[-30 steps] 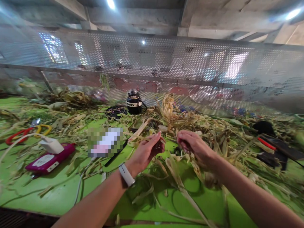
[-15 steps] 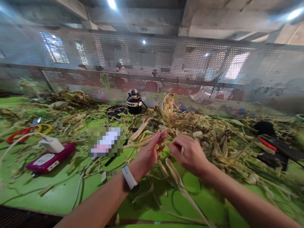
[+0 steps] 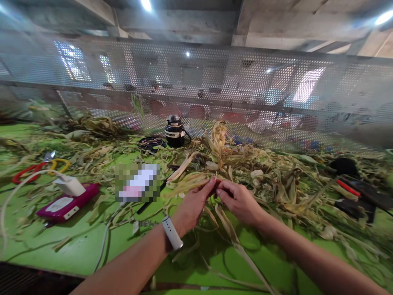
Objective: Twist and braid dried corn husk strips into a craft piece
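Note:
My left hand (image 3: 196, 200), a white-banded watch on its wrist, is closed in a pinch above the middle of the green table. My right hand (image 3: 239, 200) has its fingers curled together right against the left fingertips. What sits between the fingers is mostly hidden; only a thin, small tip pokes up there. A long dried corn husk strip (image 3: 230, 231) lies just below the hands. Behind them, pale yellow husks (image 3: 187, 182) spread to the left, and a bunched, upright dried husk (image 3: 217, 141) stands farther back.
On the left lie a purple power strip (image 3: 58, 209) with a white plug (image 3: 70, 186), scissors (image 3: 57, 165) and a blurred-out phone (image 3: 138, 182). A black jar (image 3: 174, 133) stands by the perforated metal screen (image 3: 196, 94). Dark tools with a red part (image 3: 348, 187) lie right.
My right hand has moved left and now meets the left fingertips. The left fingers, earlier more spread around a thin brownish piece, have closed.

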`<state>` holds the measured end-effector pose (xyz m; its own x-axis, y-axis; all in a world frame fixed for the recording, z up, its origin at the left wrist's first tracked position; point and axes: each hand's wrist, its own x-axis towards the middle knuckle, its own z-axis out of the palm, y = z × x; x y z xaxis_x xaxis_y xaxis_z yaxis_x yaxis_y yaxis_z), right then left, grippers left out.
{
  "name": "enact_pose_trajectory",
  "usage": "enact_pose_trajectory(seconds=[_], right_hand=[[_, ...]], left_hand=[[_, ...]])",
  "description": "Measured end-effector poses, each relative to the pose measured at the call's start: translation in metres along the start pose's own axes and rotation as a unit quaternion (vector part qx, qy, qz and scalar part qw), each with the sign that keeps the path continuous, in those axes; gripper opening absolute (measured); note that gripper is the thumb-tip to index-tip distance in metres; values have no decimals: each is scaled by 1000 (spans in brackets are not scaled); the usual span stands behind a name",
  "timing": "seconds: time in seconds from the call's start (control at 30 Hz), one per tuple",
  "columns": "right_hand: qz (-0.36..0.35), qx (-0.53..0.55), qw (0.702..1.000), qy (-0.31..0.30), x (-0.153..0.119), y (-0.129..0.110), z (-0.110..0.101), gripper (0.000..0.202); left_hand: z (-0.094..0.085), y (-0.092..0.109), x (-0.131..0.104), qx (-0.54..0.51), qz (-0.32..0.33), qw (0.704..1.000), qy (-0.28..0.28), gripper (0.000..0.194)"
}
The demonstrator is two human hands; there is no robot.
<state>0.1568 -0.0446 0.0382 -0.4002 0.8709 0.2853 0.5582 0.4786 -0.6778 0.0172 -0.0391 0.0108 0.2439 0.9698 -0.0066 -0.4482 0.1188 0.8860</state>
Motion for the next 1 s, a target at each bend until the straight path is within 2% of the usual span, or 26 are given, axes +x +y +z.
enact_pose_trajectory(seconds=[0.3,0.43,0.57,0.77,0.9,1.0], right_hand=[[-51,-18,998,-32,-2,-2,2,15],[-45,-10,997,-57,-2,0,1,15],[-25,52,997,-42,0,1,-3,17],[19,171,983,-67,3,5,-7,26],[33,194,977,-81,3,7,-5,30],[18,186,979,-84,2,6,-3,31]], left_hand=[[3,-8,1,-96,16,995,15,12],[5,-5,2,-140,10,990,15,11],[4,0,2,-174,2,984,30,15],[0,0,2,-127,15,991,-34,17],[0,0,2,-102,31,994,-35,16],[1,0,1,-91,36,995,-31,15]])
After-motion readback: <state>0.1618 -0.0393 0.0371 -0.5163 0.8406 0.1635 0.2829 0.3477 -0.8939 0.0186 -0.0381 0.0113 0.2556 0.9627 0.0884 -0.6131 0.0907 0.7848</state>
